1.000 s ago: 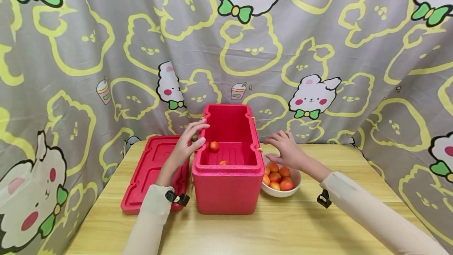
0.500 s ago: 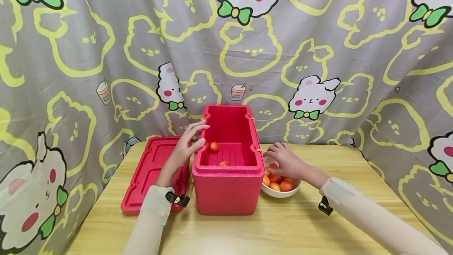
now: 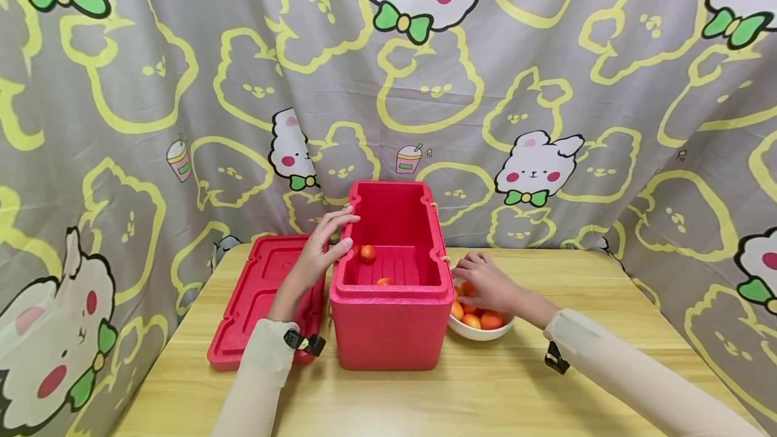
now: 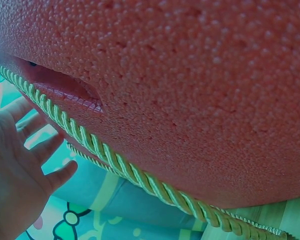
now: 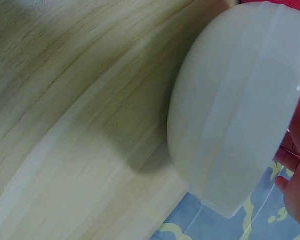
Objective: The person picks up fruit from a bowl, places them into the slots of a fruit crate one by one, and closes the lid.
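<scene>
A deep red foam box (image 3: 388,329) stands without its lid at the table's middle. Inside lie two orange-red round fruits, one fruit (image 3: 367,253) by the left wall and another fruit (image 3: 385,282) partly hidden by the front wall. My left hand (image 3: 315,251) rests on the box's left rim, fingers extended. To the right, a white bowl (image 3: 479,334) holds several similar fruits (image 3: 492,319). My right hand (image 3: 488,283) reaches down into the bowl, its fingers bent over the fruits. Its fingertips are hidden, so I cannot tell whether it grips one.
The box's red lid (image 3: 261,295) lies flat on the wooden table (image 3: 546,383), left of the box. A twisted yellow cord (image 4: 120,165) runs along the box's side. Behind the table hangs a grey patterned curtain (image 3: 437,100).
My right hand has lowered from above the bowl down among the fruits, covering some of them. The left hand has stayed at the box's rim.
</scene>
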`<state>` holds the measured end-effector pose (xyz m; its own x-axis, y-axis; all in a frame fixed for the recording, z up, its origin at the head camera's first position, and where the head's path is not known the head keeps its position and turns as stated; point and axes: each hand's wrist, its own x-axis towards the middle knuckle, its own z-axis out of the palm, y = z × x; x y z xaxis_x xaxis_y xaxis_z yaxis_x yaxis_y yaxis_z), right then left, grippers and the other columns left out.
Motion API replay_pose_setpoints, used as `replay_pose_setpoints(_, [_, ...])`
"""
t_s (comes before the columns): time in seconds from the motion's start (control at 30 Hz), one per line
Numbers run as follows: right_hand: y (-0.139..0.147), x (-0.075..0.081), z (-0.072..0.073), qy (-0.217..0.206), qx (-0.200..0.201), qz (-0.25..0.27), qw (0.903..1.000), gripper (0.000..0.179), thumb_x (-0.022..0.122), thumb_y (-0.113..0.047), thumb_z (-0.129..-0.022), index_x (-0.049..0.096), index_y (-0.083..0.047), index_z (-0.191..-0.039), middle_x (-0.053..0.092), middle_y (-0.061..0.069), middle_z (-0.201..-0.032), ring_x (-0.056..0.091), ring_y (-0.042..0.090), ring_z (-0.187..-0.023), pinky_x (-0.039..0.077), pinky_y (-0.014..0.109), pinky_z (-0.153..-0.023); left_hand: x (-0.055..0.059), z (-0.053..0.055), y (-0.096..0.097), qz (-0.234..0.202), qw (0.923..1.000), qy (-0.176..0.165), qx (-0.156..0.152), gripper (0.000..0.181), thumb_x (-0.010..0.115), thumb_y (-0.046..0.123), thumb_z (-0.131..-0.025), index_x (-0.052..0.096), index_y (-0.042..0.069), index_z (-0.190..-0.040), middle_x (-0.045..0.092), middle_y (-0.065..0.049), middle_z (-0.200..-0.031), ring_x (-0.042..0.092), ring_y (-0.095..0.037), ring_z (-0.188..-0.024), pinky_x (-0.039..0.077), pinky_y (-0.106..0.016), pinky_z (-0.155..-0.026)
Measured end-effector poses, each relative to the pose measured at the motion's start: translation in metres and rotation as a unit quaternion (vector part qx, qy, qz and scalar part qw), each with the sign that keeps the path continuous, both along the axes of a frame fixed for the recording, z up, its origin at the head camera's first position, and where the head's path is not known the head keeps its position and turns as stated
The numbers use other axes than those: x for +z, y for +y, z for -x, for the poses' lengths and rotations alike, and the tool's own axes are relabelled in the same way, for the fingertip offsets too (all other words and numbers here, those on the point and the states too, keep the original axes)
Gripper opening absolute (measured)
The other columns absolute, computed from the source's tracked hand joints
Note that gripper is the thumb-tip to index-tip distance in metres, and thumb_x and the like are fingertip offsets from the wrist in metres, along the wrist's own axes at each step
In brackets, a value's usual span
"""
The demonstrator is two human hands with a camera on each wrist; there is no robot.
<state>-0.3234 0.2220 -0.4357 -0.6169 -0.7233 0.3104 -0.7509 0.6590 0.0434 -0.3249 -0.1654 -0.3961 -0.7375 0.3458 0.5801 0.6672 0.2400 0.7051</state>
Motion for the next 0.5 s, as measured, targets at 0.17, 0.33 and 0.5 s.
replay_pose_setpoints(0.17, [-0.0005,-0.0021,0.0018,-0.001,0.001,0.002,1.0000,0.040,0.088,-0.024,-0.075,0.073,-0.009,-0.109,0.068,0.004,-0.101,0.052,0.021,-0.101,0.038,0.045,-0.088,0.0008,-0.0010,0.0002,0.000,1.0000,0.001,-0.001,0.050,0.061,0.018,-0.094,0.056,0.016,-0.143,0.039,-0.012,-0.159,0.033,-0.025,-0.150,0.042,-0.064,-0.111])
replay_pose_setpoints(0.33, [-0.0013,-0.0038,0.0042,0.003,0.004,-0.003,1.0000,0.033,0.087,-0.023,-0.076,0.073,-0.012,-0.104,0.068,0.002,-0.097,0.051,0.020,-0.098,0.038,0.045,-0.087,0.0000,-0.0005,-0.0001,0.001,1.0000,0.004,0.001,0.049,0.060,0.019,-0.095,0.055,0.014,-0.143,0.039,-0.013,-0.159,0.033,-0.025,-0.150,0.040,-0.064,-0.112])
replay_pose_setpoints(0.5, [-0.0032,-0.0053,0.0045,0.001,0.003,-0.009,1.0000,0.027,0.086,-0.023,-0.077,0.074,-0.014,-0.100,0.069,0.001,-0.093,0.052,0.020,-0.094,0.037,0.046,-0.087,-0.0005,0.0000,-0.0001,0.002,1.0000,0.003,0.002,0.049,0.060,0.019,-0.095,0.055,0.013,-0.144,0.039,-0.012,-0.159,0.033,-0.025,-0.149,0.040,-0.064,-0.113])
